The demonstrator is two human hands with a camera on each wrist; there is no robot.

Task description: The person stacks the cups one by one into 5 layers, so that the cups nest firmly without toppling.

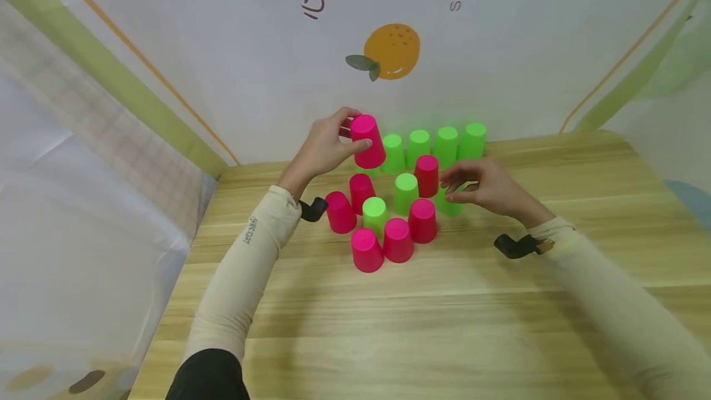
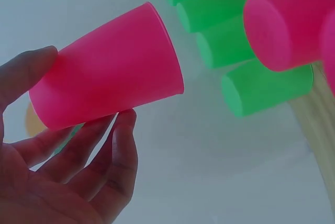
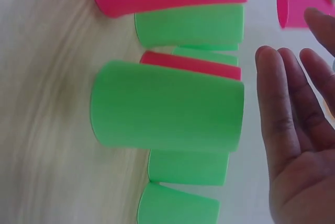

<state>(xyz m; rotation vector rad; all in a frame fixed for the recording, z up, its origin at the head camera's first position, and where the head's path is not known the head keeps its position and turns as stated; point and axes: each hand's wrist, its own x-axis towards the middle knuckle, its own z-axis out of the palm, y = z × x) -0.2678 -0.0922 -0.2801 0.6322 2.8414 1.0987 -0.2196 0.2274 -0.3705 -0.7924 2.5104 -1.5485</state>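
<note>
My left hand (image 1: 328,145) holds an upside-down pink cup (image 1: 368,142) in the air, thumb on one side and fingers on the other. The left wrist view shows this cup (image 2: 110,72) with its open rim away from the palm. My right hand (image 1: 489,189) is just beside a green cup (image 1: 449,205), its fingers loosely bent and holding nothing. In the right wrist view a gap shows between the fingertips and that green cup (image 3: 167,106). A pink cup (image 1: 426,176) stands just left of the right hand's fingertips.
Several upside-down pink cups (image 1: 398,241) and green cups (image 1: 374,216) stand close together on the wooden table (image 1: 422,326). A row of green cups (image 1: 447,145) lines the back edge, against a white printed curtain (image 1: 489,66).
</note>
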